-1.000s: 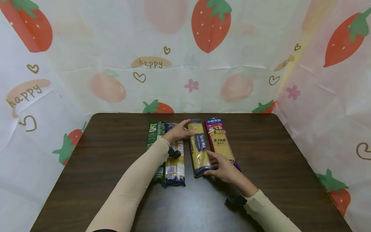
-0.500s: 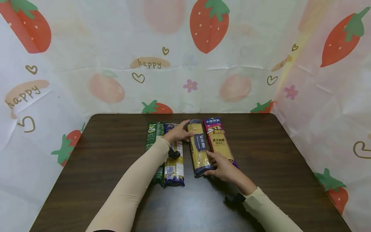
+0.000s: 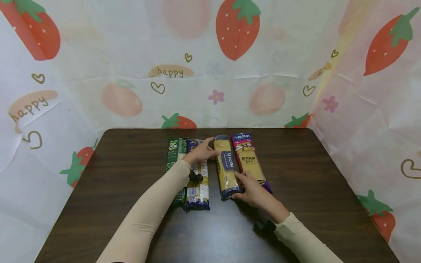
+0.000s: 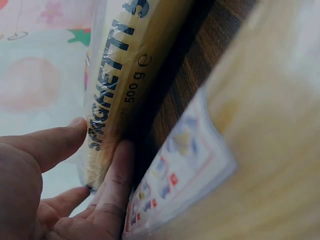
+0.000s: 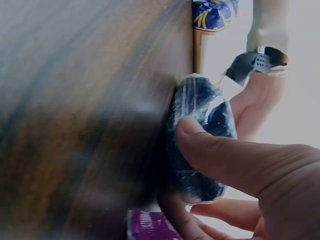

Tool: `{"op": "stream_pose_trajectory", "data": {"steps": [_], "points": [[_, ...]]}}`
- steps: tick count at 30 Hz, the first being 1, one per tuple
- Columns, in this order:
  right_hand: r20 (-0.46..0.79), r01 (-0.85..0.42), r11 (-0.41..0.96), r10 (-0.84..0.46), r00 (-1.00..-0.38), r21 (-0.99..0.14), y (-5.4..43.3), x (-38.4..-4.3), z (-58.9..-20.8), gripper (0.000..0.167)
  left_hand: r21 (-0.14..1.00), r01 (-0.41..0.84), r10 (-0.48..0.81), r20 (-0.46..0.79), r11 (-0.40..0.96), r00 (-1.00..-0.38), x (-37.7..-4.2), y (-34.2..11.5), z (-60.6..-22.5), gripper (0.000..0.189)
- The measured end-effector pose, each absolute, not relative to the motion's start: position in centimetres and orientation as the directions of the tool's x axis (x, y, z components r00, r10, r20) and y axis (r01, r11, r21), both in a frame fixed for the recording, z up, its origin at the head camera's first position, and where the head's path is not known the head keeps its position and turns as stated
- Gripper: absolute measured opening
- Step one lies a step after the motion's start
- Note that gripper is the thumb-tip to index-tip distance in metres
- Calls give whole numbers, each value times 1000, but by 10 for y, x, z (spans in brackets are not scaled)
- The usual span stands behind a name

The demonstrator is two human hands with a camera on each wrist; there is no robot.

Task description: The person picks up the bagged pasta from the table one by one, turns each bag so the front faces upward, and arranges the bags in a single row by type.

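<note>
A yellow spaghetti pack (image 3: 225,177) with a dark blue label and blue ends lies lengthwise on the table. At its far end my left hand (image 3: 200,151) grips it; in the left wrist view, fingers (image 4: 120,175) lie along its side and others reach its top and end. My right hand (image 3: 254,191) holds the near right corner. The right wrist view shows that thumb (image 5: 215,150) across the dark blue end (image 5: 202,100), with the other fingers around the side.
To the left lie a green pack (image 3: 172,157) and a purple-and-yellow pasta pack (image 3: 198,195), partly under my left forearm. A pink-and-blue pasta pack (image 3: 248,160) lies slanted at the right. The brown table (image 3: 296,164) meets a strawberry-print cloth (image 3: 217,73) behind.
Both hands keep their hold on the spaghetti pack, which stays in nearly the same place. The left wrist and forearm shift very slightly to the left.
</note>
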State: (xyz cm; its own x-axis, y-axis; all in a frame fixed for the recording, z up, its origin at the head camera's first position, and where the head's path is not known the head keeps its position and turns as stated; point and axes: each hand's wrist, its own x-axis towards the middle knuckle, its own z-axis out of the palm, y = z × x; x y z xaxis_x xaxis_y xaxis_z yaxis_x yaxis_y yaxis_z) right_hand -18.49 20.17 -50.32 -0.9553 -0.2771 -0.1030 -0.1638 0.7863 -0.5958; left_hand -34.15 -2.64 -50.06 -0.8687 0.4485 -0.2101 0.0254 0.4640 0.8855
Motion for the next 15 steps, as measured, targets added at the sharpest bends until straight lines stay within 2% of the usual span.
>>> {"op": "stream_pose_trajectory", "data": {"steps": [8, 15], "points": [[-89, -185, 797, -286, -954, -575, 194, -178, -491, 87, 874, 64, 510, -221, 482, -831, -338, -39, -499, 72], [-29, -234, 813, -293, -956, -533, 188, -176, -484, 84, 825, 204, 531, -133, 528, -837, -340, -60, -487, 55]]}}
